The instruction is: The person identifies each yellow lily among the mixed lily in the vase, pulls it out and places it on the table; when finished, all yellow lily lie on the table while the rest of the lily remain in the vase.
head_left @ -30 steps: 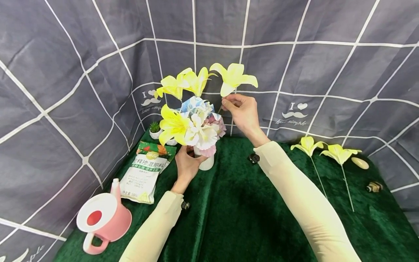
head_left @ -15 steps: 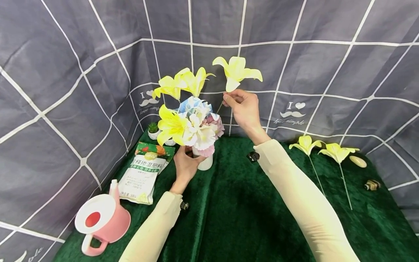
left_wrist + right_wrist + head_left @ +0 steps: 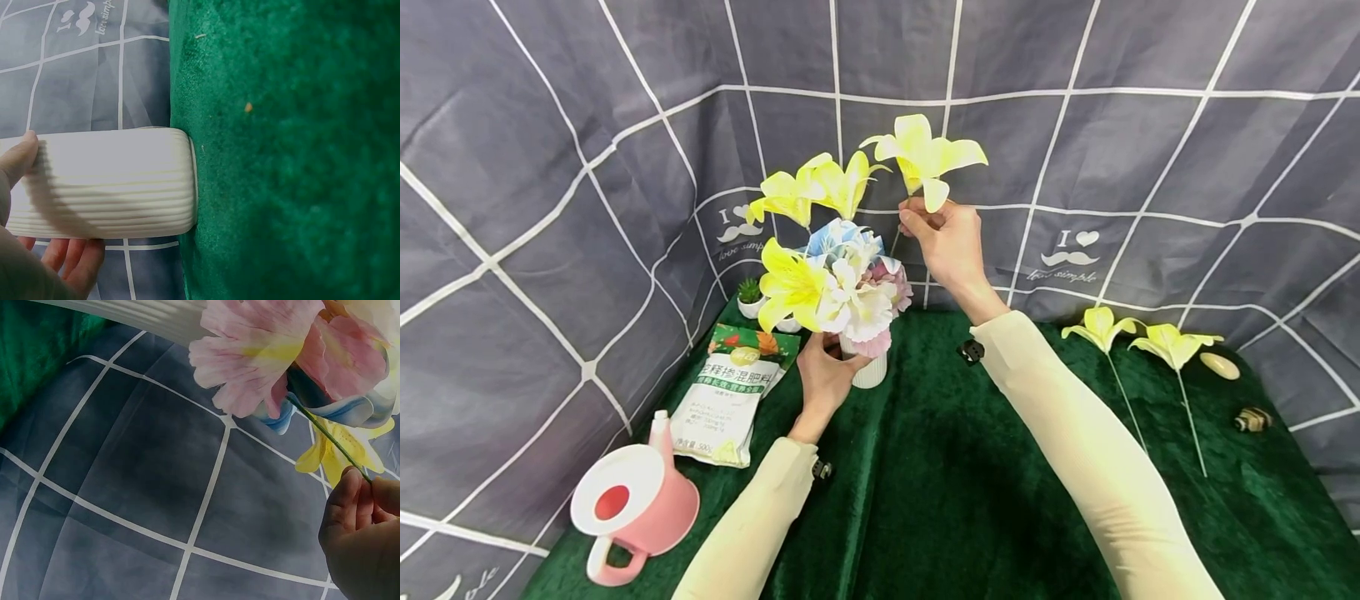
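Observation:
My left hand [image 3: 826,371] grips a white ribbed vase [image 3: 112,184], thumb on one side and fingers on the other. The vase stands on the green cloth, full of blue, white and pink flowers [image 3: 857,292] and several yellow lilies [image 3: 792,287]. Up at the right of the bouquet, my right hand [image 3: 951,246] pinches the stem of another yellow lily [image 3: 921,158] just under its bloom. In the right wrist view that green stem [image 3: 328,434] runs from the fingertips in behind the pink petals [image 3: 256,350], where its lower end is hidden.
Two yellow lilies [image 3: 1176,346] lie on the right of the green cloth [image 3: 970,467], near a pale oval stone [image 3: 1220,366] and a small striped object [image 3: 1253,420]. On the left are a pink watering can [image 3: 655,500], a fertilizer bag [image 3: 730,400] and a small potted succulent [image 3: 749,293].
The right hand has risen slightly, then shifted a little left with its lily, whose bloom has turned. The left hand stays on the vase.

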Available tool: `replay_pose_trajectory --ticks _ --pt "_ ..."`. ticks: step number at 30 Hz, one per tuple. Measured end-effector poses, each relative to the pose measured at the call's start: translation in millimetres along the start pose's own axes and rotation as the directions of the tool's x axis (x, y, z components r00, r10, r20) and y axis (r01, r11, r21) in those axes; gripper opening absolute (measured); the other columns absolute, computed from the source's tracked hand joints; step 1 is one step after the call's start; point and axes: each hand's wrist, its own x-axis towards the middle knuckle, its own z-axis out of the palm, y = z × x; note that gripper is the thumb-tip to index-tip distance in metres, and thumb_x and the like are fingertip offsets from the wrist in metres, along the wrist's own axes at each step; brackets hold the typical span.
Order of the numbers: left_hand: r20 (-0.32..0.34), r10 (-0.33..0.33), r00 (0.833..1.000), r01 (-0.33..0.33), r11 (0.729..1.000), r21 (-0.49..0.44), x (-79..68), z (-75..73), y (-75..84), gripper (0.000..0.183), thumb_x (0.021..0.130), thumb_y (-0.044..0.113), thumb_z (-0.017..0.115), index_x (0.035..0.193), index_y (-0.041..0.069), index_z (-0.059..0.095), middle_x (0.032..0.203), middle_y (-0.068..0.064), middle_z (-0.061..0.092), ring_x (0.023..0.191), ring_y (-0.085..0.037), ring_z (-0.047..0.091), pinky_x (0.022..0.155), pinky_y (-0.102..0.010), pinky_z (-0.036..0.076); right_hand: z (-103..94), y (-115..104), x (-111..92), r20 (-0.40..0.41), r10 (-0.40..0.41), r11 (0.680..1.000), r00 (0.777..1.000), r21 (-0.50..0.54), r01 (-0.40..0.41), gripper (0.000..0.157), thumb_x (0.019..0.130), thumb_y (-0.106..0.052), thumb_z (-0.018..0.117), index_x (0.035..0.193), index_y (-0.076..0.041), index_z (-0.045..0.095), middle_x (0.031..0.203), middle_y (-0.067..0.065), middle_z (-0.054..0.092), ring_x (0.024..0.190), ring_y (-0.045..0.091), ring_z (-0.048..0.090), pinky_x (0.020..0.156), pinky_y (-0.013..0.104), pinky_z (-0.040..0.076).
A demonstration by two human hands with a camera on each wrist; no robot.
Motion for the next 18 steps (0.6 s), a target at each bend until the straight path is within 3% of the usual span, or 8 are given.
replay_pose_trajectory --ticks 7,13,18 --pt "0.006 0.007 1.0 -0.007 1.0 -0.005 0.8 0.1 -1.9 0.057 0.072 0.028 0.092 0.12 0.014 0.065 0.106 -0.015 0.072 0.095 -0.029 0.072 0.084 -0.047 0.061 2.8 1.5 -1.1 -0.025 -0.002 1.0 1.0 0.023 0.003 0.015 0.094 -0.012 0.071 0.101 0.0 0.078 0.104 0.017 0.077 0.074 0.001 0.068 0.078 0.019 0.058" --pt "0.008 -0.005 1.0 0.005 1.0 -0.009 1.1 -0.3 -1.2 0.057 0.072 0.027 0.092 0.12 0.013 0.065 0.107 -0.015 0.071 0.096 -0.029 0.071 0.085 -0.048 0.06 4.6 -2.3 0.8 -0.02 -0.052 0.998 0.998 0.017 0.052 0.014 0.095 -0.012 0.07 0.1 -0.002 0.078 0.105 0.014 0.075 0.077 0.007 0.068 0.078 0.018 0.055" --pt "0.008 -0.013 1.0 0.013 1.0 -0.002 1.4 -1.0 -1.8 0.057 0.072 0.028 0.093 0.12 0.013 0.065 0.107 -0.015 0.071 0.096 -0.029 0.071 0.085 -0.048 0.06 -2.2 -5.3 1.0 -0.061 -0.031 0.997 0.998 0.063 0.035 0.015 0.095 -0.011 0.069 0.103 0.0 0.077 0.105 0.013 0.075 0.075 0.004 0.069 0.079 0.02 0.057"
